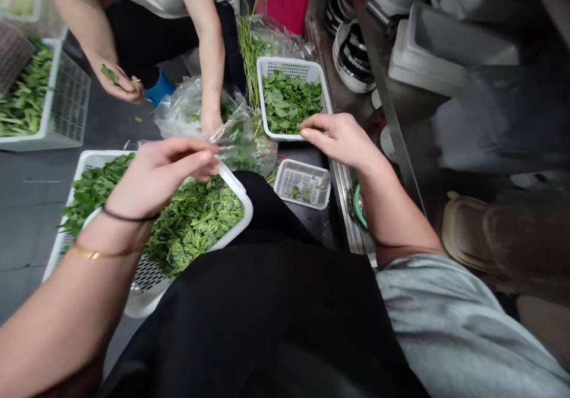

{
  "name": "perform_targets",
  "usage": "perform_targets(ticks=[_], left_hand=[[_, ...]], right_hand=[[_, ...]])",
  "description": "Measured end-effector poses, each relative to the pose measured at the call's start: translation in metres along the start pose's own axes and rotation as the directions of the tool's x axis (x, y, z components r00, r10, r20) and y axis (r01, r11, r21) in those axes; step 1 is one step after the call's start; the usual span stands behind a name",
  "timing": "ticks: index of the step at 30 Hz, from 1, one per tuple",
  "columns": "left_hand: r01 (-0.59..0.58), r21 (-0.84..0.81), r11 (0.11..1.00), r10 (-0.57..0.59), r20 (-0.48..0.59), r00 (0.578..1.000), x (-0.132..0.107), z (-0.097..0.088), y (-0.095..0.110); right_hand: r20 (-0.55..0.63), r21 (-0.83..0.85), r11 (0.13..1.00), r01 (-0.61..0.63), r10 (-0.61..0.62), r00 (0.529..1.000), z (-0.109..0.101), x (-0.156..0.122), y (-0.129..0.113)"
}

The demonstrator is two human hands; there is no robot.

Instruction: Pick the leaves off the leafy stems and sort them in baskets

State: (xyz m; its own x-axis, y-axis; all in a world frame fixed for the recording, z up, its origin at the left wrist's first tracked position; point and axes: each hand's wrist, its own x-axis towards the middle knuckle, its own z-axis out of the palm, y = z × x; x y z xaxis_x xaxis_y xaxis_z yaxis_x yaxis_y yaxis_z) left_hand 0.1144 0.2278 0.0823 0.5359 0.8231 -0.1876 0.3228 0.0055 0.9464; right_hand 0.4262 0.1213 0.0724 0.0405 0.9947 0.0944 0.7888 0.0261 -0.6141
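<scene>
My left hand (162,172) hovers at center left of the frame, above the round basket (240,199) that rests on my lap. Its thumb and forefinger are pinched together, but what they grip is too thin to see; I cannot tell if it is a stem. The basket is full of green stems (196,220); they lie mixed, most with the long axis running from lower left to upper right. I think the basket sits on the lap so that both hands reach it easily.

My right hand (341,139) is at center, half open, fingers pointing left, and it holds nothing. It is at the near rim of the leaf tray (267,65), where the picked leaves (289,101) lie flat.

Below it stands 1 small tray (303,183), almost without content. In the upper left, a co-worker's hand (120,83) holds a leaf, and the other hand (209,119) presses on a plastic bag (178,110).
</scene>
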Motion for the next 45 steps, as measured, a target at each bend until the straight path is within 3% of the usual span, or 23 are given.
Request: perform_targets(ticks=[2, 4, 6, 9, 12, 15, 18, 22, 27, 31, 35, 40, 43, 45], left_hand=[[0.009, 0.165, 0.986, 0.014, -0.136, 0.991, -0.03, -0.035, -0.027], [0.0, 0.364, 0.931, 0.073, -0.185, 0.98, -0.059, -0.059, -0.057], [0.0, 0.517, 0.856, 0.077, -0.128, 0.989, -0.085, -0.07, -0.085], [-0.029, 0.615, 0.788, 0.069, -0.042, 0.997, -0.117, -0.073, -0.11], [-0.059, 0.617, 0.785, 0.028, 0.059, 0.998, -0.143, -0.076, -0.115], [-0.063, 0.579, 0.813, 0.003, 0.104, 0.995, -0.165, -0.086, -0.11], [-0.052, 0.536, 0.842, 0.042, 0.031, 0.999, -0.174, -0.096, -0.103], [-0.064, 0.457, 0.887, 0.14, -0.133, 0.981, -0.165, -0.098, -0.093], [-0.049, 0.137, 0.989, 0.091, -0.327, 0.941, -0.138, -0.08, -0.086], [-0.076, -0.163, 0.984, 0.029, -0.272, 0.962, -0.116, -0.064, -0.082], [0.001, -0.342, 0.94, -0.079, -0.213, 0.974, -0.106, -0.059, -0.083], [0.046, -0.446, 0.894, -0.156, -0.211, 0.965, -0.111, -0.064, -0.089], [0.06, -0.388, 0.92, -0.142, -0.185, 0.973, -0.114, -0.063, -0.086], [0.029, -0.346, 0.938, -0.11, -0.216, 0.97, -0.115, -0.061, -0.082]], right_hand=[[0.049, 0.059, 0.996, 0.068, -0.071, 0.996, 0.008, 0.006, -0.02], [0.095, 0.124, 0.979, 0.161, -0.173, 0.98, 0.022, 0.017, -0.045], [0.158, 0.168, 0.946, 0.277, -0.303, 0.94, 0.042, 0.029, -0.073], [0.319, 0.12, 0.887, 0.446, -0.459, 0.829, 0.076, 0.045, -0.115], [0.515, -0.062, 0.825, 0.562, -0.456, 0.725, 0.105, 0.055, -0.148], [0.617, -0.207, 0.756, 0.621, -0.392, 0.683, 0.13, 0.062, -0.168], [0.685, -0.268, 0.701, 0.661, -0.343, 0.642, 0.161, 0.071, -0.18], [0.774, -0.304, 0.66, 0.687, -0.25, 0.582, 0.188, 0.085, -0.185], [0.693, -0.072, 0.825, 0.56, -0.362, 0.623, 0.162, 0.094, -0.195], [0.694, 0.149, 0.9, 0.41, -0.39, 0.605, 0.145, 0.09, -0.2], [0.686, 0.365, 0.92, 0.146, -0.371, 0.625, 0.152, 0.088, -0.184], [0.71, 0.501, 0.847, -0.176, -0.286, 0.643, 0.156, 0.086, -0.168], [0.724, 0.501, 0.842, -0.202, -0.279, 0.631, 0.152, 0.081, -0.171], [0.724, 0.468, 0.874, -0.129, -0.295, 0.624, 0.15, 0.076, -0.177]])
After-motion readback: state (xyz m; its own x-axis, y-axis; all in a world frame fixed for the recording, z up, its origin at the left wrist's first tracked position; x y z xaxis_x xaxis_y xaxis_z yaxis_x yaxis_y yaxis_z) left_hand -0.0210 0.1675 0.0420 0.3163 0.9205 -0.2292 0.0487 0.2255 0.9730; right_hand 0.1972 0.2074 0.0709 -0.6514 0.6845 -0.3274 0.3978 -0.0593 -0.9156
